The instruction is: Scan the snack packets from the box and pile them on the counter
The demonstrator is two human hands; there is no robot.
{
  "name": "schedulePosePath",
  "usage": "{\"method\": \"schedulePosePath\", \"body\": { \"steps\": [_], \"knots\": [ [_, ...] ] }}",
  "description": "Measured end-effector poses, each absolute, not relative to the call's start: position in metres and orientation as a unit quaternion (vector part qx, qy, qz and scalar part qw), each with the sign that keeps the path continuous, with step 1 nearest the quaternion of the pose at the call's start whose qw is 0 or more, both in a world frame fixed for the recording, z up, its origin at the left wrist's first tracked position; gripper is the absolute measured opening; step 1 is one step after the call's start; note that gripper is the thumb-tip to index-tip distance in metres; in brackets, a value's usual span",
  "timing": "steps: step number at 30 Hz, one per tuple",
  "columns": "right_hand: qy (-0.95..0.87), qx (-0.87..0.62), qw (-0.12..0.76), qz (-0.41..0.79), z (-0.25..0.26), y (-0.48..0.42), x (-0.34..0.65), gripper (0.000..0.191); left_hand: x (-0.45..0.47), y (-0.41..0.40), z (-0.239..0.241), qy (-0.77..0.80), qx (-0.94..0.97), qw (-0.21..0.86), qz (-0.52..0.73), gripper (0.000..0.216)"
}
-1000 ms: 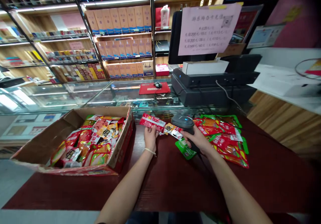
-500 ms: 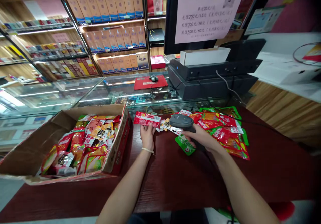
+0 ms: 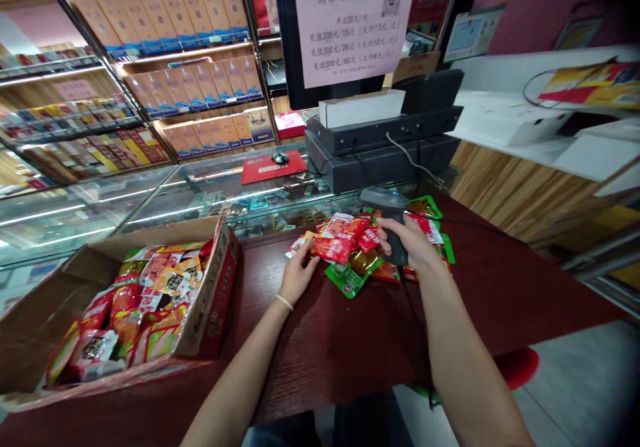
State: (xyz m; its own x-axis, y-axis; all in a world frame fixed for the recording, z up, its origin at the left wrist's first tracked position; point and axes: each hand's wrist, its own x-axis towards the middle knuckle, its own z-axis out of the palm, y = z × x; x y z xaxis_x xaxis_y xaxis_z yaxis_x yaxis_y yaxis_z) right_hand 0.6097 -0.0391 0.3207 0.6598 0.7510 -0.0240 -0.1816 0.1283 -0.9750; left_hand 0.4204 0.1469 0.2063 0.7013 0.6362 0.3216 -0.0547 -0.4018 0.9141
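My left hand [image 3: 299,272], a pale band on its wrist, pinches the left end of a red snack packet [image 3: 334,249] at the edge of the pile. My right hand [image 3: 411,241] is wrapped round the handle of a dark grey barcode scanner [image 3: 384,199], its head pointing left above the packets. A blue light glows on top of the scanner, and its cable hangs down past my forearm. Below the red packet lies a green-edged snack packet [image 3: 347,280]. More red and green packets spread beneath and behind the scanner, partly hidden by my right hand.
An open cardboard box [image 3: 213,293] of snack packets stands at the left on the dark red table [image 3: 345,347]. Behind are a glass counter [image 3: 200,193], a red mouse pad [image 3: 255,168] and a black cash-register unit [image 3: 345,167] with a paper sign [image 3: 355,27].
My left hand has brought the red packet right and down onto the pile. My right hand has raised the scanner away from the green packet, which now lies by the pile. The view has turned right.
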Motion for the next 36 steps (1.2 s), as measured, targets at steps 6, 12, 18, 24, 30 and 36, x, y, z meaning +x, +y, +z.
{"method": "schedulePosePath", "body": {
  "steps": [6, 12, 18, 24, 30, 36],
  "knots": [
    [-0.25, -0.572, 0.7, 0.346, 0.321, -0.037, 0.604, 0.034, 0.415, 0.146, 0.206, 0.22, 0.767, 0.476, 0.368, 0.029],
    [-0.276, -0.572, 0.685, 0.357, 0.321, -0.033, 0.592, 0.034, 0.397, 0.139, 0.243, 0.252, 0.732, 0.478, 0.415, 0.024],
    [-0.321, -0.562, 0.642, 0.411, 0.333, -0.019, 0.559, 0.036, 0.343, 0.132, 0.327, 0.215, 0.744, 0.442, 0.452, 0.03],
    [-0.399, -0.558, 0.578, 0.441, 0.358, 0.013, 0.513, 0.036, 0.25, 0.166, 0.373, 0.251, 0.783, 0.334, 0.461, 0.028],
    [-0.464, -0.535, 0.548, 0.445, 0.371, 0.064, 0.46, 0.038, 0.153, 0.252, 0.363, 0.409, 0.78, 0.172, 0.442, 0.023],
    [-0.501, -0.506, 0.524, 0.468, 0.37, 0.101, 0.411, 0.036, 0.095, 0.306, 0.347, 0.513, 0.793, 0.083, 0.32, 0.023]
  ]
}}
